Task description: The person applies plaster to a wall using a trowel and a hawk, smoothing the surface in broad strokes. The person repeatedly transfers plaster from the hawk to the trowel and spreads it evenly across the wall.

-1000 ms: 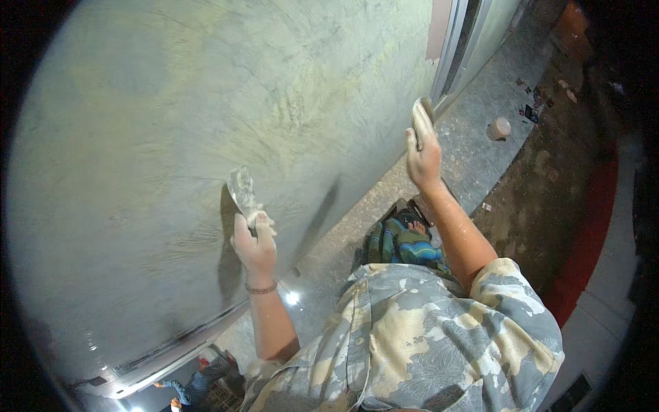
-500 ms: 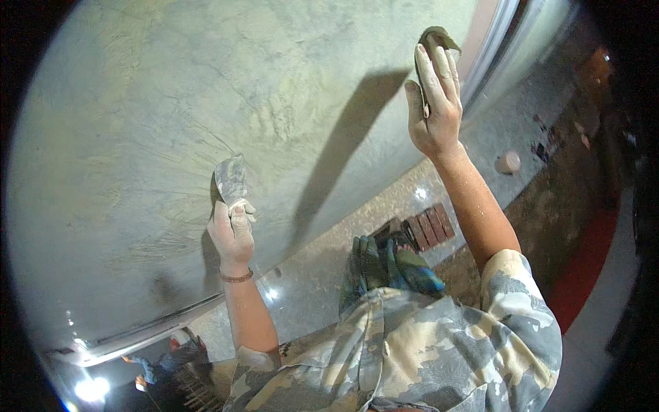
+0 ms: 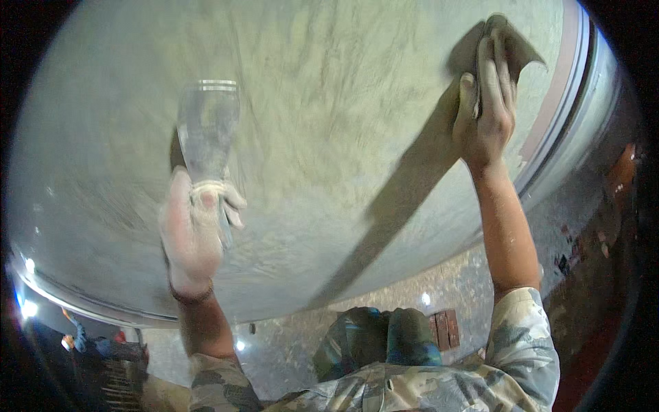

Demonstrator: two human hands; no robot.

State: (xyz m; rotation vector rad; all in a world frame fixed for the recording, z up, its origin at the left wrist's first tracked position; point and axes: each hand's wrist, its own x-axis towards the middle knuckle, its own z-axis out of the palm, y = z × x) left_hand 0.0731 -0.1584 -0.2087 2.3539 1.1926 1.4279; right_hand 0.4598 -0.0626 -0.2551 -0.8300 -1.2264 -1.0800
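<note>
Left hand [image 3: 193, 237] closed round putty knife [image 3: 209, 127], blade upward, over greenish-grey wall [image 3: 309, 158]. Right hand [image 3: 489, 127] nearly flat, fingers straight, thumb holding bent dark sheet [image 3: 525, 51] at wall's upper right, near pinkish edge strip [image 3: 549, 103]; wall contact unclear.

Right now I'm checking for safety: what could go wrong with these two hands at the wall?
The scraper in the left hand, held near the wall, might gouge it if its edge tips inward. The dark sheet under the right hand sticks out at one corner, which could catch or fold.
</note>
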